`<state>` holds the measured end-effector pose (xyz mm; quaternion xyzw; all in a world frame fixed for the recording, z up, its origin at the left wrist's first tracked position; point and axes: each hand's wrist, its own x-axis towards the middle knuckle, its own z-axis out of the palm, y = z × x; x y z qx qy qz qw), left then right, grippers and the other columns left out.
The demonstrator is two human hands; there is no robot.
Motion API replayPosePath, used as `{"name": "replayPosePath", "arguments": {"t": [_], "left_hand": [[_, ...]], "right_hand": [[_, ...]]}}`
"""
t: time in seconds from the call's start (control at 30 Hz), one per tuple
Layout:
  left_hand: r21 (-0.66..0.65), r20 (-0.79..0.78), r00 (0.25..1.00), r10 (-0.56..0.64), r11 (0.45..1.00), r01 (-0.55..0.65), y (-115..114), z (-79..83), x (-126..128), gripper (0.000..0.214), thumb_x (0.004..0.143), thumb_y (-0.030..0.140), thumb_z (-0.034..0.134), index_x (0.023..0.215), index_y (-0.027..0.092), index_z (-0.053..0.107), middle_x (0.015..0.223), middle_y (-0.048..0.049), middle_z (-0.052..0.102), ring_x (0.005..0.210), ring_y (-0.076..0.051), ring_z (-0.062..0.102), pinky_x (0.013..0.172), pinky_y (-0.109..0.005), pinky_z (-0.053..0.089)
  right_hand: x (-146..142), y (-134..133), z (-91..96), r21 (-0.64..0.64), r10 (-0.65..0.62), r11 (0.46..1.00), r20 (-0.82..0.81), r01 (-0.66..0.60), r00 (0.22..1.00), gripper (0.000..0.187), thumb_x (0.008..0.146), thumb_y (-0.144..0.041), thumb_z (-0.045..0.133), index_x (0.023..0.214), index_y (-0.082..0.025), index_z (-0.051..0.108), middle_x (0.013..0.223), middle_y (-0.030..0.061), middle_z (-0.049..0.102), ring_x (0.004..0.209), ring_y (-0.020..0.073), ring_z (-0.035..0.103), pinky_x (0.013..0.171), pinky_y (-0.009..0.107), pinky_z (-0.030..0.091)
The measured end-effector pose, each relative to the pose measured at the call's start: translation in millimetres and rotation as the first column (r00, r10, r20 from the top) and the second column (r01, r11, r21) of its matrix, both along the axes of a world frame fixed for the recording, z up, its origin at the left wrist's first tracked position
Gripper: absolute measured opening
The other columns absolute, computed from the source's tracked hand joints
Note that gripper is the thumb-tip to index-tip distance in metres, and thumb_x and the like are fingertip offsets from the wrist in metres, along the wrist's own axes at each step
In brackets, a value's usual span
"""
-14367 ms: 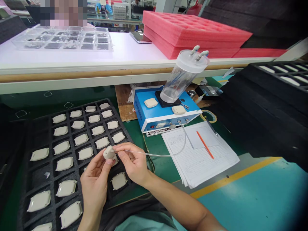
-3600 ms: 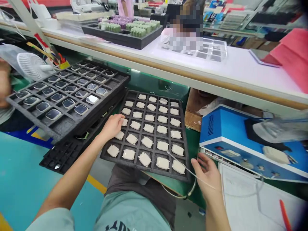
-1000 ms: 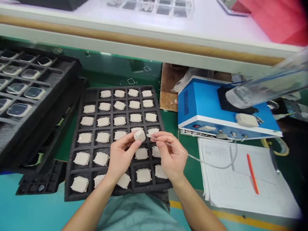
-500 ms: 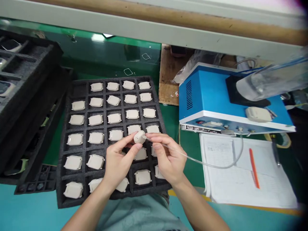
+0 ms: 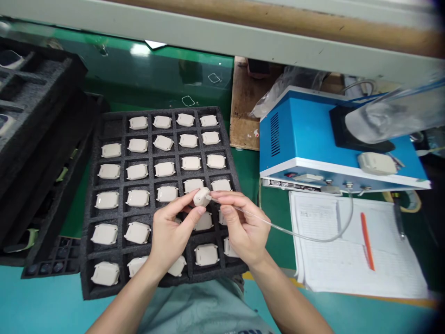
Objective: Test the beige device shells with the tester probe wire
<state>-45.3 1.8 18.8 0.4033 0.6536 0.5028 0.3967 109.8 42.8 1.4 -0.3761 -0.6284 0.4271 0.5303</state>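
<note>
Between the thumb and fingers of my left hand (image 5: 172,227) is a beige watch case (image 5: 200,197), tilted on edge over the tray. My right hand (image 5: 245,222) pinches the end of a clear thin tube (image 5: 288,233), and its tip meets the side of the case. From there the tube loops right to a fitting on the front of a blue machine (image 5: 306,134). Under both hands lies a black foam tray (image 5: 122,204), its compartments holding many beige watch cases like this one. My hands and forearms hide some of the lower compartments.
Stacked black foam trays (image 5: 45,116) stand at the left, with watches in them. Papers (image 5: 320,260) with an orange pen (image 5: 367,241) lie at the right, near a tape roll (image 5: 413,202). A beige case (image 5: 377,163) rests on the machine. A shelf edge (image 5: 208,35) crosses the top.
The view has shifted slightly. Both hands keep the same hold on the watch case and tube, and the tube tip stays at the case's side.
</note>
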Motion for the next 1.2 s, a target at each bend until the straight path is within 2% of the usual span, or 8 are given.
{"name": "replayPosePath", "arguments": {"t": [0.47, 0.7, 0.9, 1.2], "left_hand": [[0.001, -0.046, 0.999, -0.014, 1.000, 0.014, 0, -1.5, -2, 0.034, 0.084, 0.037, 0.080, 0.115, 0.026, 0.082, 0.110, -0.0039, 0.082, 0.088, -0.023, 0.076, 0.082, -0.032, 0.062], [-0.047, -0.075, 0.996, 0.039, 0.998, -0.042, 3, -8.3, -7, 0.043, 0.079, 0.047, 0.083, 0.118, 0.028, 0.080, 0.120, -0.0034, 0.079, 0.103, -0.027, 0.077, 0.099, -0.037, 0.059], [-0.070, -0.063, 0.995, 0.072, 0.995, -0.076, 8, -3.8, -4, 0.048, 0.075, 0.053, 0.084, 0.114, 0.026, 0.082, 0.118, -0.0057, 0.080, 0.104, -0.030, 0.077, 0.102, -0.042, 0.059], [-0.075, -0.100, 0.991, 0.083, 0.993, -0.091, 9, -2.9, -6, 0.046, 0.076, 0.052, 0.084, 0.114, 0.025, 0.082, 0.118, -0.0062, 0.079, 0.110, -0.033, 0.076, 0.108, -0.048, 0.055]], "right_hand": [[-2, 3, 2.7, -0.002, -0.013, 1.000, 0.009, 0.013, 1.000, 0.013, 0.098, -0.020, 0.062, 0.100, -0.025, 0.074, 0.104, 0.0067, 0.081, 0.099, 0.0219, 0.077, 0.089, 0.040, 0.064], [-5, 13, 6.8, 0.046, 0.015, 0.999, -0.020, -0.014, 1.000, 0.013, 0.098, -0.022, 0.062, 0.099, -0.025, 0.074, 0.102, 0.0066, 0.081, 0.096, 0.0197, 0.078, 0.088, 0.035, 0.064], [-5, 17, 6.2, 0.076, 0.003, 0.997, -0.041, 0.000, 0.999, 0.012, 0.099, -0.025, 0.062, 0.099, -0.024, 0.074, 0.102, 0.0066, 0.082, 0.096, 0.0188, 0.078, 0.088, 0.033, 0.064], [-6, 17, 7.5, 0.067, -0.002, 0.998, -0.029, 0.004, 1.000, 0.014, 0.099, -0.029, 0.060, 0.097, -0.024, 0.073, 0.101, 0.0061, 0.081, 0.095, 0.0181, 0.078, 0.088, 0.033, 0.064]]}}
